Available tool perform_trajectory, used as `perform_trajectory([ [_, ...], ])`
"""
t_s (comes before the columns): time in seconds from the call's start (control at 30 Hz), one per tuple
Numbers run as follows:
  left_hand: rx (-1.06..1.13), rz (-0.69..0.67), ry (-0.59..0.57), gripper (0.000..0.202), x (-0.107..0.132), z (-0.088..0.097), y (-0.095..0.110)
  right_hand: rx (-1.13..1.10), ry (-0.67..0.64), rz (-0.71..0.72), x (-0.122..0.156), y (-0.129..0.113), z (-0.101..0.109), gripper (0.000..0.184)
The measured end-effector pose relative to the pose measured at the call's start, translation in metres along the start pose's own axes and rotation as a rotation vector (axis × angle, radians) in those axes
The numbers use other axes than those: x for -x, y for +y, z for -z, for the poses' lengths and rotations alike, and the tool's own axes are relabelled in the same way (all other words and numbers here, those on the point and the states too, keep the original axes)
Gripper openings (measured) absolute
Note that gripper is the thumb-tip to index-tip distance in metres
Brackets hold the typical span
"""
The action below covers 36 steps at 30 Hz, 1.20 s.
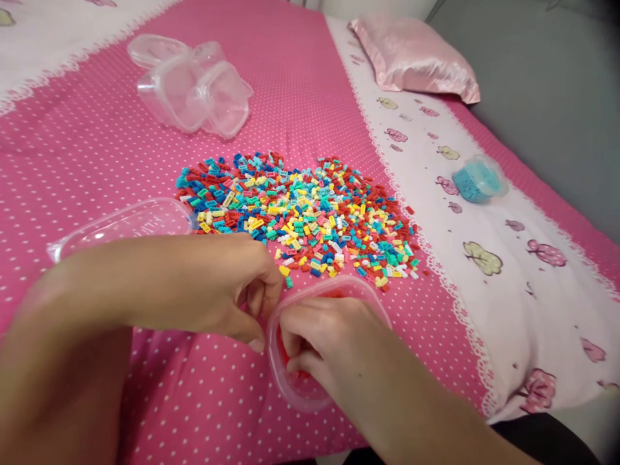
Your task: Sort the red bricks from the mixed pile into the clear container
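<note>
At the left rim of a clear plastic container [310,402], my left hand [242,284] is closed, its fingers curled in and the thumb pointing down towards the rim. Whatever lies in its curled fingers is hidden. My right hand [334,329] reaches inside this container with bent, closed fingers; what they hold cannot be made out. Red bricks [301,373] show in the container beneath and around the right fingers. Just beyond both hands spreads a wide heap of small toy building bricks [300,213] in red, blue, yellow, green, white and pink.
A clear lid [130,223] lies left of the heap, partly behind my left arm. Several clear containers [184,90] are piled farther back. On the right, a small tub of light-blue pieces [477,181] rests on the bedspread [300,84]. A pink pillow [416,58] lies at the back right.
</note>
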<state>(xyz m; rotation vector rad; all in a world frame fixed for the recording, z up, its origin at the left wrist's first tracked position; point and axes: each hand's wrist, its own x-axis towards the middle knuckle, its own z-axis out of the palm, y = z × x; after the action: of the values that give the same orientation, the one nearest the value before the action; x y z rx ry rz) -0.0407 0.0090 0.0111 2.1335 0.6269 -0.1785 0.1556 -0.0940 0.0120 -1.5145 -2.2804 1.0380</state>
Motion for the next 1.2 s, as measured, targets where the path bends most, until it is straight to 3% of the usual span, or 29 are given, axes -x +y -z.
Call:
perform_trajectory([
  [0.1, 0.024, 0.053, -0.104, 0.007, 0.0002, 0.0009, 0.0014, -0.009, -0.004, 0.019, 0.0014, 0.0012, -0.0014, 0.028],
  [0.47, 0.086, 0.051, -0.107, 0.006, -0.0006, 0.0029, 0.003, -0.007, 0.037, 0.048, 0.0012, 0.0014, -0.0003, 0.031],
  [1.2, -0.008, 0.067, -0.115, 0.007, -0.0008, 0.0037, 0.004, 0.017, 0.037, 0.022, 0.0031, 0.0015, -0.0005, 0.029],
])
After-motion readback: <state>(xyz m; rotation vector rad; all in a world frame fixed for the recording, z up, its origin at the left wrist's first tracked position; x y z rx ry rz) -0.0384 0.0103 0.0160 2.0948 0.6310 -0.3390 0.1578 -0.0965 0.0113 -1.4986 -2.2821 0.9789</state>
